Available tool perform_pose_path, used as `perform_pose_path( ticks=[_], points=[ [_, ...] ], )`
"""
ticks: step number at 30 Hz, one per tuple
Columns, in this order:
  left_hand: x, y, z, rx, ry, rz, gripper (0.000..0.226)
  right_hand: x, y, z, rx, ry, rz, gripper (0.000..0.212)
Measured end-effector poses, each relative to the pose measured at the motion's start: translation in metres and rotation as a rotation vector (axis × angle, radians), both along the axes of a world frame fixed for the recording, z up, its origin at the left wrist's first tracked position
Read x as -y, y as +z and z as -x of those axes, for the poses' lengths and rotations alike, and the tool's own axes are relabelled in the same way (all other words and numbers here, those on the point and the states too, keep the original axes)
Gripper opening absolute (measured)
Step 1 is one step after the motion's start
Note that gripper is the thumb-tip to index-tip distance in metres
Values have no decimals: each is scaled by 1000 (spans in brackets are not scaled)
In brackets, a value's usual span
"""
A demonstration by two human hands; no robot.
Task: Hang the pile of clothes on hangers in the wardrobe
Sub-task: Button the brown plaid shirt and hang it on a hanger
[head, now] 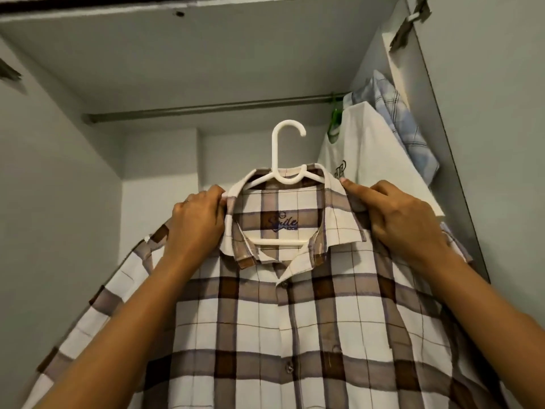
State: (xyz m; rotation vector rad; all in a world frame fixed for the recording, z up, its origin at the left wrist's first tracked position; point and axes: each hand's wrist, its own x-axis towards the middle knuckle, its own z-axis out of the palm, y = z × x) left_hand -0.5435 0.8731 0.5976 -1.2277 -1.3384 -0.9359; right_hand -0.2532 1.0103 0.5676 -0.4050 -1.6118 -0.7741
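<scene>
A brown and white checked shirt [295,320] sits on a white plastic hanger [287,154], held up inside the wardrobe. My left hand [196,225] grips the shirt's left shoulder by the collar. On the other side my right hand [404,216] grips the right shoulder, its forefinger stretched along the collar edge. The hanger's hook is free in the air, a little below the metal rail [206,109] and not touching it. The hanger's arms are hidden inside the shirt.
A white T-shirt [374,154] on a green hanger [336,113] and a blue checked shirt [395,113] hang at the rail's right end. Grey wardrobe walls stand close on both sides, with the top panel [206,48] overhead.
</scene>
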Motion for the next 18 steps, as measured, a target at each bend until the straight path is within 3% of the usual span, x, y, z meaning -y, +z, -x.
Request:
perform_pose_path(
  ticks=[9, 18],
  points=[
    [-129, 78, 53, 80, -174, -42, 35, -87, 85, 56, -95, -163, 84, 47],
    [-240, 127, 74, 99, -251, 123, 46, -185, 205, 100, -184, -393, 194, 39]
  ],
)
